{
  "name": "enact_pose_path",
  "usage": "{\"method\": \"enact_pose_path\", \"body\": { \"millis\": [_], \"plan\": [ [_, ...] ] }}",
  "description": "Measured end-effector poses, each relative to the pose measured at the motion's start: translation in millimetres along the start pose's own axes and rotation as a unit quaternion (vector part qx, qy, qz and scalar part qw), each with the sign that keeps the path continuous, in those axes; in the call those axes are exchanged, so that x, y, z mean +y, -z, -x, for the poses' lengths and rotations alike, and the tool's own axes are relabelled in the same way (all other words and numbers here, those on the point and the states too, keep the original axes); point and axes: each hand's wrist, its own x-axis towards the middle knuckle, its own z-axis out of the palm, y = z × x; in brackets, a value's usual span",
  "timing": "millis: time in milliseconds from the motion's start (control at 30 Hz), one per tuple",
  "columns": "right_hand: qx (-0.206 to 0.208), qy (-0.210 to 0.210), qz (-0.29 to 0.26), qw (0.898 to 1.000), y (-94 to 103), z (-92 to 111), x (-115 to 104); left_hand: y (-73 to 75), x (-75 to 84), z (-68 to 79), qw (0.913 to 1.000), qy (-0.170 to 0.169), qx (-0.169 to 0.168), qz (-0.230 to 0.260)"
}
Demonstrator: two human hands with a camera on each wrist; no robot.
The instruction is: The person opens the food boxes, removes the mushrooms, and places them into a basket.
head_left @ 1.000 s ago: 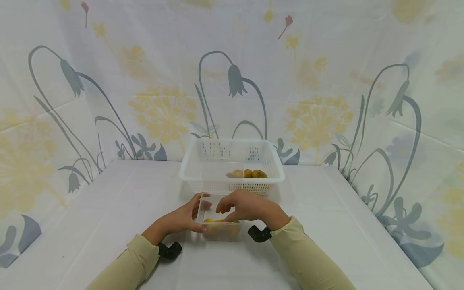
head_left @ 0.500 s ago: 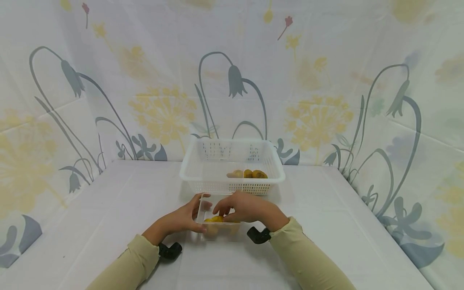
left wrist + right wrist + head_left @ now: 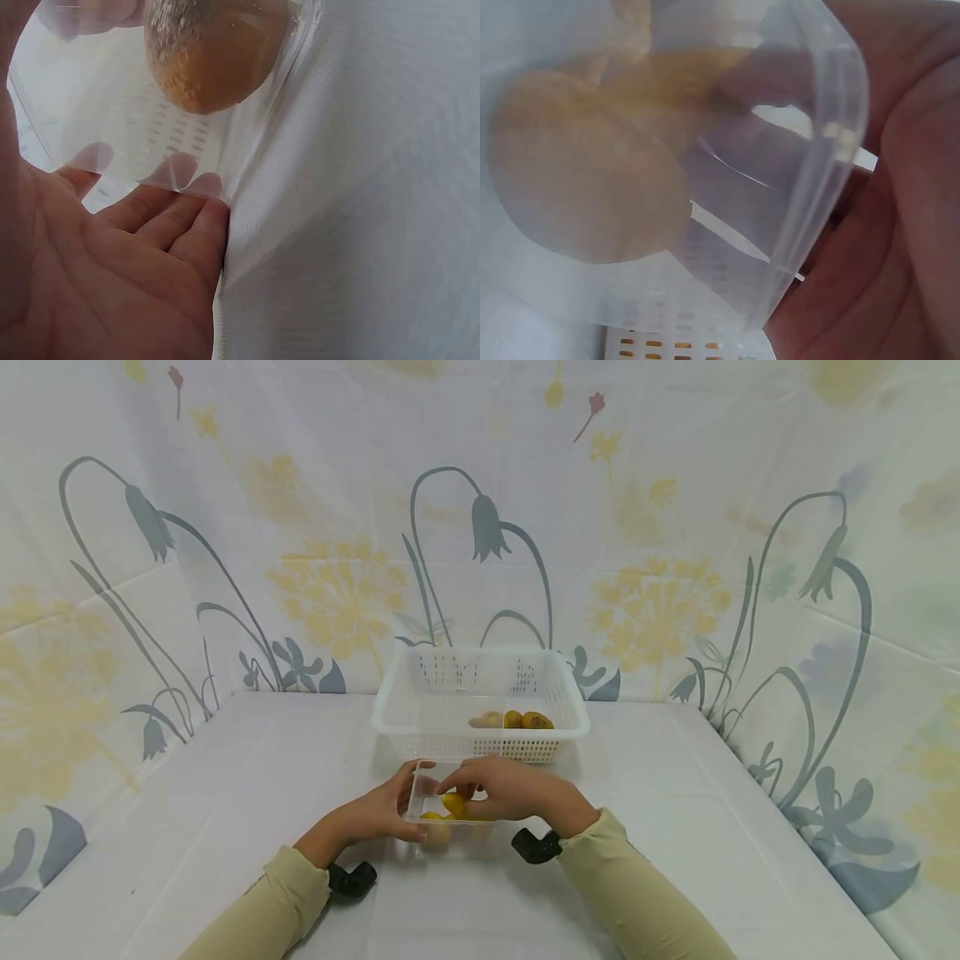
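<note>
A clear plastic box (image 3: 465,847) stands on the white table in front of the basket. My left hand (image 3: 375,812) holds its left side, thumb at the near corner and fingers along the wall. In the left wrist view those fingertips (image 3: 202,184) touch the clear plastic. Reaching over the rim from the right, my right hand (image 3: 517,787) grips a yellow fruit (image 3: 454,803) inside the box; its kind is unclear. Another rounded yellow fruit (image 3: 585,172) lies in the box, blurred through the plastic in the right wrist view. The right fingertips are partly hidden.
Directly behind the box is a white slotted plastic basket (image 3: 435,732) with several yellow fruits (image 3: 537,720) at its right front. A flower-printed cloth (image 3: 345,510) hangs behind and on both sides. Black devices (image 3: 536,845) sit at both wrists.
My right fingers have taken hold of a yellow fruit in the box, which now sits higher and tilted between them. The left hand, box and basket have stayed in place.
</note>
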Motion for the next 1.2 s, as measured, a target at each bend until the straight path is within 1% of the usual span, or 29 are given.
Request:
{"method": "enact_pose_path", "body": {
  "millis": [133, 267, 367, 433, 633, 767, 933, 1200],
  "plan": [
    [0.01, -0.003, -0.023, 1.0, 1.5, 1, 0, -0.1, -0.4, 0.2, 0.9999, -0.007, -0.002, 0.008],
    [0.011, -0.031, -0.061, 0.998, 5.3, 2, -1, 0.3, -0.9, 0.3, 0.9997, -0.013, -0.006, 0.02],
    [0.014, -0.047, -0.072, 0.996, 8.3, 3, -2, 0.5, -1.3, 0.1, 0.9997, -0.015, -0.008, 0.02],
    [0.019, -0.048, -0.073, 0.996, 9.7, 4, -1, 0.5, -1.6, 0.0, 0.9996, -0.017, -0.009, 0.02],
    [0.038, -0.024, -0.094, 0.995, 11.5, 5, 1, 0.6, -0.9, 0.7, 0.9995, -0.021, -0.01, 0.019],
    [0.042, -0.035, -0.109, 0.993, 14.0, 7, 1, 0.3, -2.2, 0.4, 0.9997, -0.012, -0.008, 0.02],
    [0.053, -0.051, -0.105, 0.992, 18.7, 10, 0, -0.1, -2.6, -0.7, 0.9999, -0.003, -0.007, 0.013],
    [0.078, -0.045, -0.091, 0.992, 25.4, 13, 2, 0.0, -1.4, -0.4, 1.0, -0.003, -0.005, 0.008]
  ]
}}
